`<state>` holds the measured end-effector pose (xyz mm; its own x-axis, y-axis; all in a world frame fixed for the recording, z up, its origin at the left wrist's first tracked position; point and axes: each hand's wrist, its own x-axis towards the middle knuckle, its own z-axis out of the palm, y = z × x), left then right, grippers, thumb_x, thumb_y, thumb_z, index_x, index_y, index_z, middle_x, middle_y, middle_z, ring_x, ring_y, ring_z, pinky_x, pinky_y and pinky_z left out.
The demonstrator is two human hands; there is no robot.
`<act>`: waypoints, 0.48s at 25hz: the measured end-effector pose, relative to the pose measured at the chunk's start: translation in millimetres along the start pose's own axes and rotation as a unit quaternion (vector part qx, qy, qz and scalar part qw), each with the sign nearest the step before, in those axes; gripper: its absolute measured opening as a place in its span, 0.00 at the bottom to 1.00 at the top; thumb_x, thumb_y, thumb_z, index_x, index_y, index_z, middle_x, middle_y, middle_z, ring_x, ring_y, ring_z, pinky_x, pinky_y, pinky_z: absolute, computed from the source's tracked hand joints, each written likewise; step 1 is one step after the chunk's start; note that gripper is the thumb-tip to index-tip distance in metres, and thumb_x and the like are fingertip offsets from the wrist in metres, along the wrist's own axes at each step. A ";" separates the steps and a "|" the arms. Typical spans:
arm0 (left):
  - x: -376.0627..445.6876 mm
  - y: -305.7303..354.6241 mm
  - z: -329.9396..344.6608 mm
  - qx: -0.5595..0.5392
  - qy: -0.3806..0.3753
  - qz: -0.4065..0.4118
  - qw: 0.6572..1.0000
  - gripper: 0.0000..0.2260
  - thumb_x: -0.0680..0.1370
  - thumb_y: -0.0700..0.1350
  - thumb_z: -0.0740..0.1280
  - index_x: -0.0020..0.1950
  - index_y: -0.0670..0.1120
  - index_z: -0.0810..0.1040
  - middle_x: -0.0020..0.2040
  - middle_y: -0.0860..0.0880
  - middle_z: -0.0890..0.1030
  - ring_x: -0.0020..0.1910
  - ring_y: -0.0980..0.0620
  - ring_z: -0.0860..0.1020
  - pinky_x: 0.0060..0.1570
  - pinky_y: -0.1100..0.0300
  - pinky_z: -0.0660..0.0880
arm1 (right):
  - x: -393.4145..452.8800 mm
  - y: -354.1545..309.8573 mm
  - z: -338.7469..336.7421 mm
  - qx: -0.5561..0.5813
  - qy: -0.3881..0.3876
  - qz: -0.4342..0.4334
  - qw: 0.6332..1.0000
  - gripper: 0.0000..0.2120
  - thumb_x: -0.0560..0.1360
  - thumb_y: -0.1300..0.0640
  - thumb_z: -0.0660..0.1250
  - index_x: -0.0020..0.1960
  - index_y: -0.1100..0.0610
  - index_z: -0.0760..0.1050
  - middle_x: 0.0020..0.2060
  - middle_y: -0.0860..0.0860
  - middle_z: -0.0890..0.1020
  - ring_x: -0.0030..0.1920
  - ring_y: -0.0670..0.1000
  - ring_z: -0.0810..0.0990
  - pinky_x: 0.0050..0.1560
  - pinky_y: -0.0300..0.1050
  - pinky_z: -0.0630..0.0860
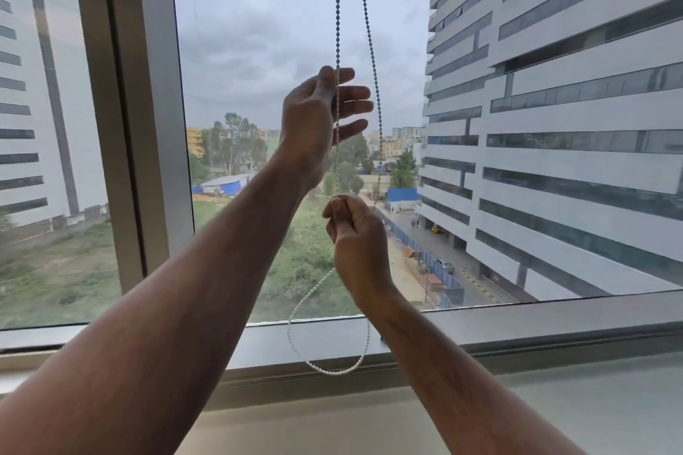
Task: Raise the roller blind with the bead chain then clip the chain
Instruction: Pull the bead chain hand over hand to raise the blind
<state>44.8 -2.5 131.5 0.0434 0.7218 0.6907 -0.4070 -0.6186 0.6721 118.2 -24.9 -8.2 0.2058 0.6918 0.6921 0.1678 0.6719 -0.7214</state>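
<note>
A white bead chain (337,11) hangs in two strands from above the frame, in front of the window. Its bottom loop (332,370) dangles at the sill. My left hand (318,118) is raised, fingers spread, with the left strand running across its palm between thumb and fingers. My right hand (356,233) is lower, closed in a fist pinching the same strand. The right strand (373,59) hangs free beside both hands. The roller blind itself is out of view above. No clip is visible.
A grey window frame post (129,103) stands to the left of the pane. The metal sill (517,325) runs along the bottom, with a pale ledge (591,399) below it. Outside are office buildings and a street.
</note>
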 end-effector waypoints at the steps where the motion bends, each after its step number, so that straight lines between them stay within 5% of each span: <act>1: 1.0 1.4 4.9 0.007 0.006 0.008 1.000 0.16 0.88 0.48 0.56 0.60 0.43 0.82 0.40 0.48 0.86 0.34 0.53 0.82 0.30 0.61 0.77 | -4.5 3.0 -0.9 -0.016 -0.001 -0.008 1.000 0.12 0.84 0.63 0.60 0.44 0.59 0.77 0.33 0.52 0.75 0.33 0.48 0.69 0.35 0.46 0.68; 5: -3.8 -1.6 13.4 0.021 0.049 0.048 0.997 0.14 0.87 0.41 0.57 0.51 0.46 0.81 0.29 0.51 0.70 0.23 0.57 0.61 0.23 0.64 0.58 | -12.2 9.1 -6.4 -0.055 -0.010 -0.036 0.998 0.13 0.85 0.60 0.59 0.44 0.55 0.77 0.28 0.46 0.74 0.27 0.42 0.70 0.28 0.39 0.68; 12: -22.0 -14.5 7.3 0.027 0.049 0.049 0.997 0.16 0.87 0.40 0.58 0.42 0.48 0.77 0.25 0.56 0.68 0.22 0.57 0.59 0.24 0.67 0.56 | 1.1 1.5 -15.3 0.020 0.010 0.032 0.999 0.18 0.86 0.49 0.55 0.50 0.55 0.81 0.41 0.56 0.87 0.41 0.53 0.86 0.40 0.42 0.77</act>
<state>56.4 -11.7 108.5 -0.0852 0.6826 0.7258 -0.3559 -0.7012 0.6178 133.4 -27.2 -8.9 0.2343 0.7279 0.6445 0.1145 0.6376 -0.7618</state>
